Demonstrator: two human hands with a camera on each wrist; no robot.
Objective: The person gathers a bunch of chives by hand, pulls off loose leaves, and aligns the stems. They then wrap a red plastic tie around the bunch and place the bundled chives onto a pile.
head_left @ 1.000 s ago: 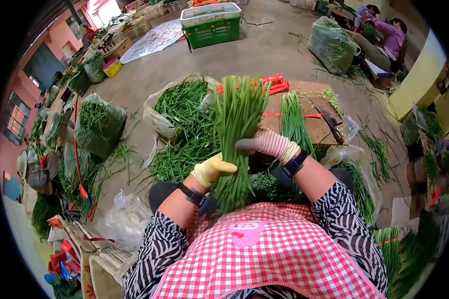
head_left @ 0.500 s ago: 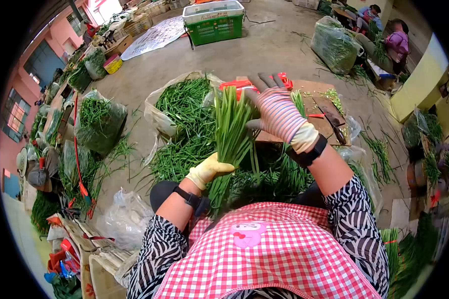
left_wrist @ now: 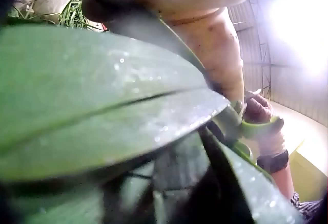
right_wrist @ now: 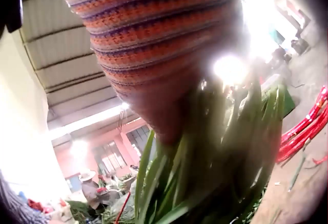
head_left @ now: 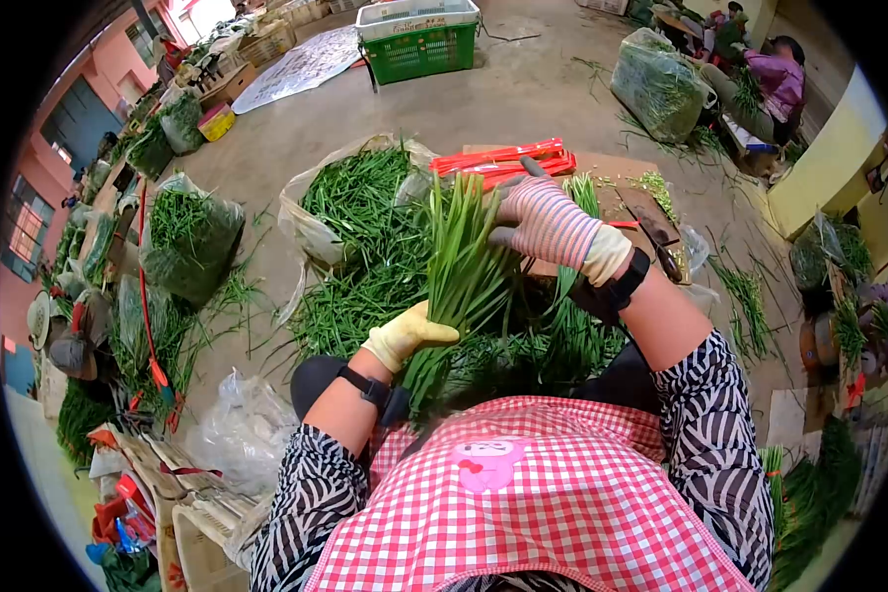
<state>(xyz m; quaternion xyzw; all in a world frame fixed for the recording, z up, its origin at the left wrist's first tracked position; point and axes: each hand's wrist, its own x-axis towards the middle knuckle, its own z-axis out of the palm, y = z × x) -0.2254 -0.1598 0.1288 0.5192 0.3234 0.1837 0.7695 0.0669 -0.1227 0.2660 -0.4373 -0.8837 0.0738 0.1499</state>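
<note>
**Bundling greens on the shed floor**

Big concrete floor [head_left: 523,99] in an open shed, heaps and bags of cut greens all over the place. Smack in the middle, held upright over the lap: a bunch [head_left: 464,261] of long flat green leaves. Gripped low on the stems by the left hand [head_left: 405,335] in a yellow glove, grip curled tight round the bunch. Up at the leafy top of the bunch, the right hand [head_left: 548,222] in a striped glove, grip spread, fingers fairly straight and laid against the leaves, thumb sticking out toward the bunch. Not wrapped round anything, as far as visible.

From the left wrist, mostly wet blurry leaves jammed up against the lens, plus the striped glove beyond them. From the right wrist, just glove knit up close and leaf tips below it.

Just behind the bunch, a low wooden surface [head_left: 627,192], with a stack of red ties [head_left: 508,160] along its far edge. Left of the bunch, an open plastic bag [head_left: 301,232] spilling loose greens. Further left of the bunch, a stuffed bag [head_left: 192,237]. Well beyond the bunch, a green crate [head_left: 419,44]. Far off to the right of the bunch, a full bag [head_left: 661,84] and people [head_left: 770,79] seated beside it. Below the bunch, a red checked apron [head_left: 523,513].
</note>
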